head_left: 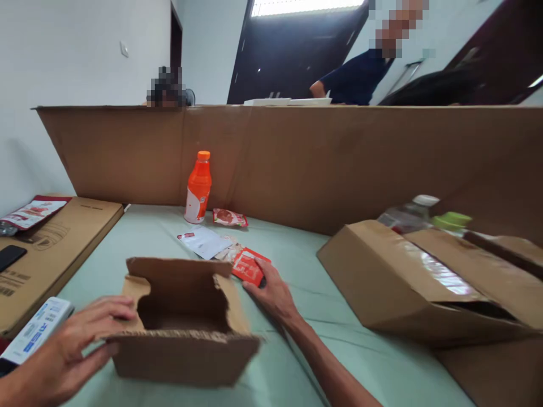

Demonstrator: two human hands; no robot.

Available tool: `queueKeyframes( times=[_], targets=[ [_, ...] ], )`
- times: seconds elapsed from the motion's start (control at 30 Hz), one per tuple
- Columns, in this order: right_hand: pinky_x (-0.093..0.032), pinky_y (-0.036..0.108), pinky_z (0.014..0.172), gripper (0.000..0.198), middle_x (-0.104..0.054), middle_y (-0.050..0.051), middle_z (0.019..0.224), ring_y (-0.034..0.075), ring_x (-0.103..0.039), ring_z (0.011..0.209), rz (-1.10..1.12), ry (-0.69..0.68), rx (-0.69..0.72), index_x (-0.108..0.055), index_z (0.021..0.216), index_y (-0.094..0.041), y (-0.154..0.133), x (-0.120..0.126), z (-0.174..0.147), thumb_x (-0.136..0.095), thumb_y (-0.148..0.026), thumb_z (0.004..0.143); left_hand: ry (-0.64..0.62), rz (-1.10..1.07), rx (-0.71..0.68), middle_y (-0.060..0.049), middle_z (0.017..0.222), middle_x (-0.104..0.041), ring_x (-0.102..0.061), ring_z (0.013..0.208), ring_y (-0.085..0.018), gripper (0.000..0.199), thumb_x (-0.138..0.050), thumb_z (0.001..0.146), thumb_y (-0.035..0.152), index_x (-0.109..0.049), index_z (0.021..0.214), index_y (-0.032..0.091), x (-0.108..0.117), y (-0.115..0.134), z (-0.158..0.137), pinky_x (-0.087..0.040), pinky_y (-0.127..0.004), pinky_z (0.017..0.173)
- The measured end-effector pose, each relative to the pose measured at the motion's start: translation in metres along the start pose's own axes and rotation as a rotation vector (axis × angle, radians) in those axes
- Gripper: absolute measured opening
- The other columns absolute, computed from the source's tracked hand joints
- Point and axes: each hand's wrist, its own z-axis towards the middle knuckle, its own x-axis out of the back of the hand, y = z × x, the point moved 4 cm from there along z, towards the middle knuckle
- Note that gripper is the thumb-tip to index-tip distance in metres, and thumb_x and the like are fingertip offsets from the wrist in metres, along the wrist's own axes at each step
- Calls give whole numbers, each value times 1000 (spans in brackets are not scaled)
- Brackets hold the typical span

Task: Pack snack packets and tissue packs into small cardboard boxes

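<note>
A small open cardboard box (182,359) stands on the pale green table in front of me, its inside dark and no contents visible. My left hand (80,342) grips its left side, fingers over the left flap and thumb near the front corner. Beyond the box's right side, my right hand (274,291) closes on a red packet (250,265) with pale print, which lies at table height. Beside that packet lie a crinkled patterned packet (229,250), partly covered, and a white packet (206,241). A small pink-and-red snack packet (229,218) rests farther back, near an upright orange bottle (199,189).
A tall cardboard wall (297,164) closes off the table's back. At right, a larger carton (382,271) stands before a clear bottle (413,212) and a green lid (453,220). A flat carton (63,243) bearing a black phone (12,257), plus a white-and-blue box (40,330), occupy the left. Two people are beyond.
</note>
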Motion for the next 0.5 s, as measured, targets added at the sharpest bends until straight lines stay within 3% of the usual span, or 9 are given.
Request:
queueKeyframes(
  times=[0.1, 0.2, 0.27, 0.33, 0.43, 0.5],
  targets=[
    [-46, 61, 107, 68, -53, 21, 152, 40, -53, 137, -14, 0, -49, -55, 144, -17, 7, 36, -8, -64, -44, 82, -120, -4, -64, 3, 141, -67, -62, 135, -22, 39, -52, 90, 9, -73, 108, 36, -16, 21, -2, -60, -36, 105],
    [-44, 61, 111, 55, -52, 19, 156, 38, -51, 141, 86, 54, 2, -62, 137, -21, -10, 94, -32, -60, -48, 90, -157, 23, -117, 1, 154, -56, -51, 146, -25, 51, -58, 87, 10, -65, 129, 38, -14, 26, 3, -54, -44, 113],
    [-49, 52, 111, 40, -61, 14, 148, 31, -59, 135, 243, 77, 162, -69, 128, -24, -43, 132, -53, -55, -45, 97, -148, -9, -178, 0, 158, -52, -46, 149, -28, 71, -64, 83, 12, -51, 147, 41, -4, 31, 12, -50, -50, 117],
    [-56, 44, 104, 31, -72, 10, 132, 25, -67, 125, 362, 32, 373, -71, 125, -27, -87, 158, -72, -54, -36, 100, -162, -68, -243, 0, 159, -51, -46, 149, -30, 81, -68, 80, 14, -43, 152, 41, 4, 40, 28, -45, -53, 120],
    [-59, 41, 98, 27, -74, 8, 130, 22, -69, 120, 407, -84, 632, -73, 118, -27, -146, 178, -87, -53, -23, 101, -329, -104, -284, -3, 151, -61, -54, 142, -31, 72, -70, 78, 20, -53, 146, 34, 3, 59, 55, -44, -52, 120],
    [-56, 47, 103, 27, -74, 9, 130, 24, -66, 125, 355, -53, 733, -75, 111, -24, -170, 187, -89, -53, -15, 98, -466, -34, -298, -5, 131, -73, -68, 124, -31, 55, -71, 73, 26, -67, 128, 28, -6, 71, 66, -47, -49, 117]
  ],
)
